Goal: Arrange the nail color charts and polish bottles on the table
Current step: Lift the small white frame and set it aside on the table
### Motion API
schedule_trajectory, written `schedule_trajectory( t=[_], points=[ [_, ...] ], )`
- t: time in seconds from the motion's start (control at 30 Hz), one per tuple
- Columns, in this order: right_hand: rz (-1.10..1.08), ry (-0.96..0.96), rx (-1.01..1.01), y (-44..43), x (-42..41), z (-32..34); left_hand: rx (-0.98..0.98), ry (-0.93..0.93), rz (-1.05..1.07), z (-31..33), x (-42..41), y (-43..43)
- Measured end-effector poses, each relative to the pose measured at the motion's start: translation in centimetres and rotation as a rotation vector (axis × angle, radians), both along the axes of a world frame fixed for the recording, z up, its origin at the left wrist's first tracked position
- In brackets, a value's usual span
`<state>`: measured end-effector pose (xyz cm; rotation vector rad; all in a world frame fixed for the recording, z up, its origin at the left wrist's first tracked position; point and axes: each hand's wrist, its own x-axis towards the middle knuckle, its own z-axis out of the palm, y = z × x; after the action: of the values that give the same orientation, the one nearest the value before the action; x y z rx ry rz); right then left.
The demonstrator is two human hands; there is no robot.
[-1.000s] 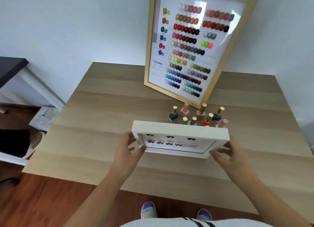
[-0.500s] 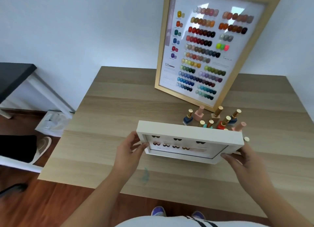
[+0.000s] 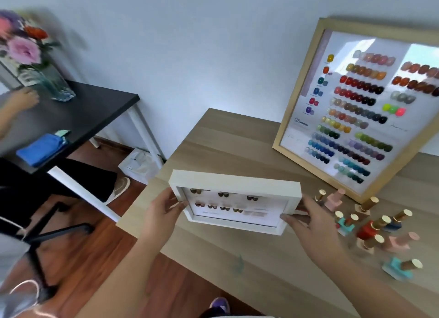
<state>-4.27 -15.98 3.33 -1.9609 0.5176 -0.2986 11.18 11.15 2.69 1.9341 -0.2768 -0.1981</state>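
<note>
I hold a small white framed nail chart [image 3: 235, 182] above the left part of the wooden table [image 3: 228, 137], tilted toward me, with dark nail samples inside. My left hand [image 3: 161, 210] grips its left edge and my right hand [image 3: 311, 225] grips its right edge. A large wood-framed colour chart [image 3: 356, 113] leans against the wall at the back right. Several polish bottles [image 3: 373, 225] stand in a cluster on the table to the right of my right hand, and a teal one [image 3: 401, 267] stands nearest the front.
A black side table [image 3: 78, 111] at the left carries a glass vase of flowers [image 3: 35, 65] and a blue cloth [image 3: 40, 149]. Another person's hand [image 3: 23, 99] rests on it, their legs and a chair base [image 3: 47, 232] below. A white box [image 3: 140, 163] lies on the floor.
My view has swung to the left, bringing the black side table into sight. The white chart has moved left with both hands, away from the bottles toward the table's left edge.
</note>
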Motion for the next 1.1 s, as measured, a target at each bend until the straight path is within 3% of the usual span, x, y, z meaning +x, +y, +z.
schedule_trajectory(
  t=[0.2, 0.63, 1.1],
  points=[
    [0.025, 0.013, -0.034, 0.9, 4.9, 0.4, -0.030, 0.024, 0.023, 0.7, 4.1, 0.7],
    [-0.205, 0.047, -0.013, 2.1, 16.9, -1.4, 0.060, 0.102, -0.080, -1.9, 19.7, -1.4],
    [-0.186, 0.084, -0.005, 2.6, 17.7, -2.8, 0.063, 0.120, -0.081, -3.7, 21.1, -0.6]
  ],
)
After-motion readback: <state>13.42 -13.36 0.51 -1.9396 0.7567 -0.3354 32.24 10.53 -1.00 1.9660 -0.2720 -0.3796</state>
